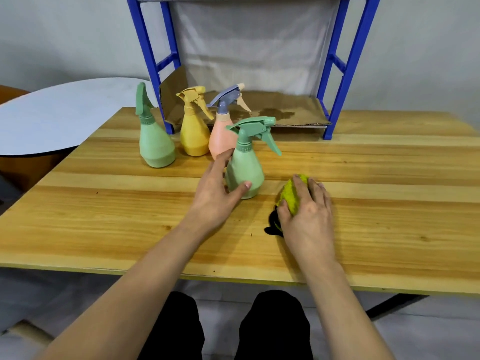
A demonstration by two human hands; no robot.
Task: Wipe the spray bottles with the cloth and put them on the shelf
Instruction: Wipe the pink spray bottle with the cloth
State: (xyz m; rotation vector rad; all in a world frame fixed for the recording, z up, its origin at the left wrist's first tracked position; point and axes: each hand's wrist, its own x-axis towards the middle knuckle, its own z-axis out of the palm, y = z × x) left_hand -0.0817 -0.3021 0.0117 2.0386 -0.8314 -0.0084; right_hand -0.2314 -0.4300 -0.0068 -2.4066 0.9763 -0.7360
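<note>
1. I am wrapping my left hand (217,193) around the near green spray bottle (245,167), thumb across its lower front and fingers behind its left side; it is standing upright on the wooden table (389,203).
2. My right hand (309,214) is pressing down on the yellow-green cloth (291,194), fingers curled over it, with a dark part of the cloth showing by my thumb.
3. The cloth is lying just right of the bottle I am gripping, not touching it.
4. Three more bottles are standing behind: another green one (155,144) at the left, a yellow one (193,133), and a pink one (220,136) with a grey head.
5. The blue shelf (348,71) is standing at the table's far edge, cardboard (285,110) lying on its lowest level.
</note>
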